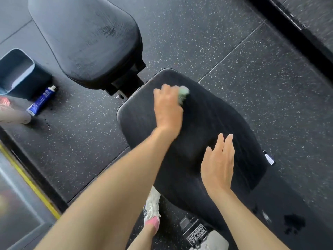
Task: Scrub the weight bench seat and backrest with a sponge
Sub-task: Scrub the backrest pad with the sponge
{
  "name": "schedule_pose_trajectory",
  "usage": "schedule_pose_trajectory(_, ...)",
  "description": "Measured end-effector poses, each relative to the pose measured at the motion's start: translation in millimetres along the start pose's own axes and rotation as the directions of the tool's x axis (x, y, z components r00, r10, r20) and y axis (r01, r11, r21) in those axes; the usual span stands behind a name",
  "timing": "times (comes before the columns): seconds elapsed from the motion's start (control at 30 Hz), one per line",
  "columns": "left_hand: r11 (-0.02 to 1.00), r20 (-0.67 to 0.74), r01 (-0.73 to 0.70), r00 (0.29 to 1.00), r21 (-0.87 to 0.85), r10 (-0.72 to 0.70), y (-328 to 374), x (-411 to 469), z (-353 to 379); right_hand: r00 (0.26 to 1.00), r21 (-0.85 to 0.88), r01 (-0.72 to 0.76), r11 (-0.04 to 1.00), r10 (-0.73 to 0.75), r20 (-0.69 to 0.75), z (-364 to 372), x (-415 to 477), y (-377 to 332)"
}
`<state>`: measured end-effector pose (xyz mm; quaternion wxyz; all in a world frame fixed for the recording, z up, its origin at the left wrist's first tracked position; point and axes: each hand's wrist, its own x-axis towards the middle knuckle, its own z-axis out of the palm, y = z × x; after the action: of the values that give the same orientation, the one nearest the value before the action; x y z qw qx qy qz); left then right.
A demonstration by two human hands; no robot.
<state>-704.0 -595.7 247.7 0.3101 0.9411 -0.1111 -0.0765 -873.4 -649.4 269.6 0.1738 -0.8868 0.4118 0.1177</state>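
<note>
There is one bench, and it has two black pads. The backrest (84, 38) is the far pad. The seat (207, 123) is the near pad, and both hands are on it.

There is one sponge (183, 93). It is pale green and a bit blurry. It sits on the far end of the seat, close to the gap between the two pads. The left hand (167, 107) holds it, with fingers curled over it, and presses it down on the seat.

The right hand (218, 159) holds nothing. It lies flat on the middle of the seat with its fingers straight and close together.

Two shoes show near the bottom. One white shoe (152, 204) with a pink sock stands on the floor just left of the seat. A second shoe (214, 239) is cut off by the bottom edge.

One label (197, 236) sits on the bench frame low down. It is upside down and reads "HAMMER STRENGTH" in white letters on black. One small white tag (269, 157) sticks out from the right side of the seat, and its writing is too small to read.

On the floor (234, 42) to the left stands one grey-blue bin (16, 71). One blue tube (42, 100) lies just beside it. The tube has white writing, but it is too blurry to read.

The floor is black with small white specks. One yellow line (30, 183) runs along it on the left. A few dark wet spots (294, 224) show on the right, near the bottom.
</note>
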Motion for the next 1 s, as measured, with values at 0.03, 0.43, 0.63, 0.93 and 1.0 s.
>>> schedule_pose_trajectory(0.03, 0.994, 0.077, -0.11, 0.991, 0.014, 0.108, 12, -17, 11, 1.0, -0.009, 0.008, 1.0, -0.008, -0.01, 0, 0, 3)
schedule_pose_trajectory(0.43, 0.998, 0.024, 0.023, 0.999, 0.061, -0.024, -3, 28, -13, 0.997, 0.049, -0.045, 0.998, 0.047, -0.055, -10, 12, 12)
schedule_pose_trajectory(0.63, 0.933, 0.426, -0.353, 0.837, -0.06, 0.344, 44, -18, 29, 0.998, 0.002, -0.035, 0.999, 0.035, -0.048, -12, 7, 28)
schedule_pose_trajectory(0.93, 0.994, 0.094, -0.028, 0.995, 0.101, 0.019, 45, 35, 16, 0.991, 0.011, -0.118, 0.993, 0.119, -0.066, -22, 9, 56)
schedule_pose_trajectory(1.0, 0.982, 0.186, -0.179, 0.969, 0.067, 0.164, 60, -4, 37, 0.991, 0.004, -0.117, 0.993, 0.117, -0.068, -21, 9, 62)
